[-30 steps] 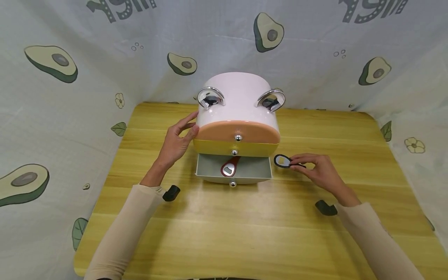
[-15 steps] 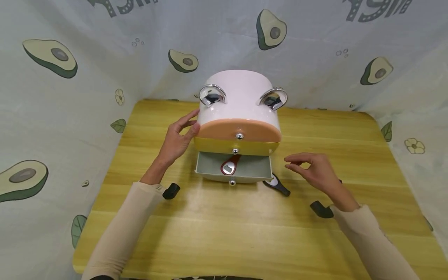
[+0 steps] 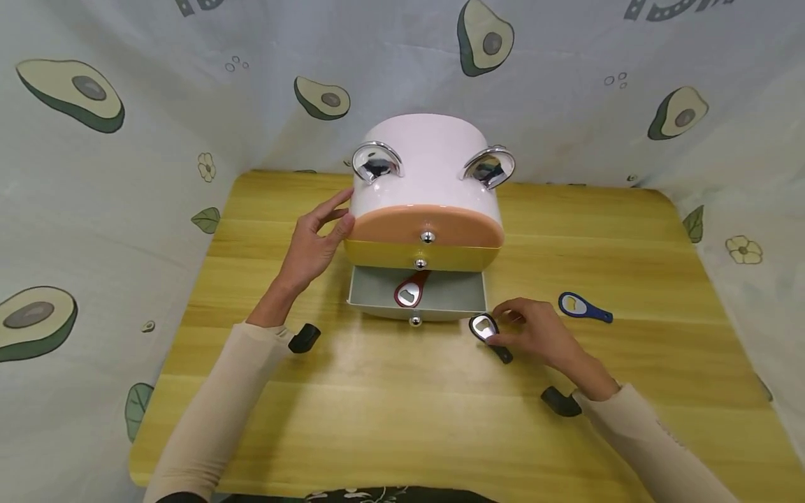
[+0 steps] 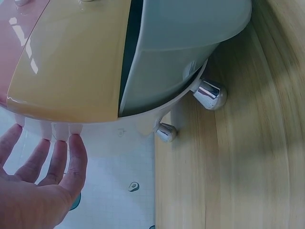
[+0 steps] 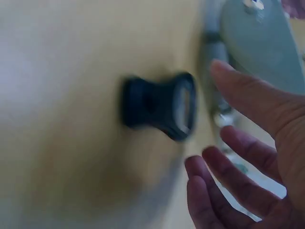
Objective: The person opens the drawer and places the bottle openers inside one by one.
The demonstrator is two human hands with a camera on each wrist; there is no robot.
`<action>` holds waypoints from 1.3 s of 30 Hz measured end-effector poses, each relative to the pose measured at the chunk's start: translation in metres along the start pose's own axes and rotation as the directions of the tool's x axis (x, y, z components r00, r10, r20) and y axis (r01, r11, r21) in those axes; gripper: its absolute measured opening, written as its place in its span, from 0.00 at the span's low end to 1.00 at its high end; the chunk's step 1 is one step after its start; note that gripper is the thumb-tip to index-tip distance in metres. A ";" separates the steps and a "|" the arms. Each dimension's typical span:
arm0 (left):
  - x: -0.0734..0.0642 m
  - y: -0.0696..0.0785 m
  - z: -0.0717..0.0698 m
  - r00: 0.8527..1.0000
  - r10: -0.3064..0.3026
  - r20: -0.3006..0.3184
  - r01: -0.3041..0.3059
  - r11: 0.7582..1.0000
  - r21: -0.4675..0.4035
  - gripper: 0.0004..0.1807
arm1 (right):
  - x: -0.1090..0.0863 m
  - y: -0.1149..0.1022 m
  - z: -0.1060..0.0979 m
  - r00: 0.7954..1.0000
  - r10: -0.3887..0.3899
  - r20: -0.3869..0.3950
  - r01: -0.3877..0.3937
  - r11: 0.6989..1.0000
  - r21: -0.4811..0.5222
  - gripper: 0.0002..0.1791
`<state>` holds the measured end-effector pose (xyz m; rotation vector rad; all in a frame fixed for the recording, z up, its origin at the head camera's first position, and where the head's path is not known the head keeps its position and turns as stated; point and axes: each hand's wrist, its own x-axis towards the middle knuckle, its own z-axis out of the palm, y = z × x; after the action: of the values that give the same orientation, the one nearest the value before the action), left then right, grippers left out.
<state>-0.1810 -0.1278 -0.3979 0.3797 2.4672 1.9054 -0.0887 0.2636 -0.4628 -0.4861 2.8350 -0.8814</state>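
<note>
My left hand [image 3: 308, 251] rests its fingertips against the left side of a white storage box [image 3: 428, 161] with rounded top. Its bottom grey-green drawer [image 3: 465, 300] is pulled out, and a red bottle opener [image 3: 409, 293] lies inside. Just off the drawer's right front corner is a black bottle opener [image 3: 504, 353] on the table. Over that opener's right side hovers my right hand [image 3: 541, 335], thumb overlapping it in the head view. In the right wrist view the fingers [image 5: 243, 179] are spread, and the blurred black opener stands apart from them.
A blue bottle opener [image 3: 585, 307] lies on the wooden table [image 3: 377, 412], right of my right hand. Orange [image 3: 390, 227] and yellow [image 3: 377, 255] drawers are shut above the pulled-out one. Two chrome ear-like pieces stick out of the box. An avocado-print cloth [image 3: 402, 63] hangs behind.
My right hand pinched the black opener, let it go beside the drawer corner, drew back right, then came down left to it. The blue opener is now uncovered. My left hand stays put.
</note>
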 end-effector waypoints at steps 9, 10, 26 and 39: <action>0.000 0.000 0.000 1.000 0.001 -0.014 -0.001 1.000 0.001 0.26 | -0.002 0.001 0.020 0.994 -0.088 -0.062 0.085 0.996 -0.038 0.17; 0.000 0.001 0.000 1.000 0.004 -0.016 -0.004 1.000 -0.001 0.26 | -0.002 0.002 0.021 0.995 -0.085 -0.059 0.083 0.996 -0.036 0.16; -0.001 0.000 0.000 1.000 0.013 -0.021 -0.013 1.000 -0.003 0.26 | -0.005 0.007 0.013 0.999 -0.024 -0.047 0.025 1.000 0.009 0.13; -0.002 0.001 0.001 1.000 0.014 -0.006 -0.014 1.000 -0.008 0.27 | -0.012 0.009 0.007 0.999 0.025 -0.020 -0.024 0.997 0.070 0.13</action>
<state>-0.1789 -0.1270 -0.3973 0.3927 2.4659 1.9242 -0.0783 0.2706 -0.4736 -0.4347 2.8110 -0.9826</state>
